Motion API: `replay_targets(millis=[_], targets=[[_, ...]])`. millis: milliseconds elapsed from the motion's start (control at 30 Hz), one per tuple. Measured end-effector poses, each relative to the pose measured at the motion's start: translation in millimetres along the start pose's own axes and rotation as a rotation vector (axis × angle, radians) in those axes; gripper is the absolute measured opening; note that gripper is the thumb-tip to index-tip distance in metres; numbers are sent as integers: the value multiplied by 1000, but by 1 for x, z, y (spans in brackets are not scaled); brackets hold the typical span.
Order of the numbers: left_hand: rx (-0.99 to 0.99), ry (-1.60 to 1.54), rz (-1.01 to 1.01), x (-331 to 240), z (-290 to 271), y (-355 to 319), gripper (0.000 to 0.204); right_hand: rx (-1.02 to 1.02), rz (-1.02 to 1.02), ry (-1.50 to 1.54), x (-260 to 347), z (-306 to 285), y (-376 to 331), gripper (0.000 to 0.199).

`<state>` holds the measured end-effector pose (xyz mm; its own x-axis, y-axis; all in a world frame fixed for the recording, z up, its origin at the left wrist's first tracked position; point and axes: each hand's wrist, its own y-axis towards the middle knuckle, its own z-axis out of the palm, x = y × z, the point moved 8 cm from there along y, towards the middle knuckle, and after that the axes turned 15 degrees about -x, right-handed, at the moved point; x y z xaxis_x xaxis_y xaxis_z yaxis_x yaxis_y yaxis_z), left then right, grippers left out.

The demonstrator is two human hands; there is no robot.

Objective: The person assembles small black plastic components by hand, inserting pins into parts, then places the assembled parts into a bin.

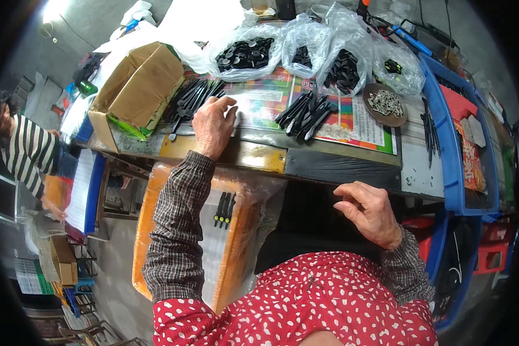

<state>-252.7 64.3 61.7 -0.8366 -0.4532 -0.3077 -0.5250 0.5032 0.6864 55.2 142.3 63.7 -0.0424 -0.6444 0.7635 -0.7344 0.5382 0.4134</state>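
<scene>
Left hand (213, 124) stretched flat across the glossy printed sheet (259, 101) on the cluttered workbench (340, 167), fingers spread and gripping nothing, fingertips just beside a loose heap of slim black plastic sticks (189, 101) lying against the open brown cardboard box (135, 89); right hand (370, 212) loosely curled below the bench edge, apparently empty. Best drawn out a few at a time, pinched at mid-length, since smooth, tapered sticks likely slide and tangle. Nearby, crinkled clear bags of black round parts (248, 53).

left hand (212, 124) beside black sticks (189, 99); right hand (370, 211) empty
</scene>
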Motion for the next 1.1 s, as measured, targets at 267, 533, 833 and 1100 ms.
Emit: replay_targets(millis=[267, 533, 833, 1100], targets=[[235, -223, 34, -72, 47, 7, 20, 4, -23, 7, -2, -5, 0, 21], [186, -162, 233, -95, 80, 12, 13, -44, -38, -43, -13, -22, 0, 20], [322, -282, 33, -83, 80, 19, 13, -362, -60, -461, -47, -106, 14, 20], [302, -269, 66, -88, 70, 17, 14, -498, 113, -1095, -111, -168, 20, 18]])
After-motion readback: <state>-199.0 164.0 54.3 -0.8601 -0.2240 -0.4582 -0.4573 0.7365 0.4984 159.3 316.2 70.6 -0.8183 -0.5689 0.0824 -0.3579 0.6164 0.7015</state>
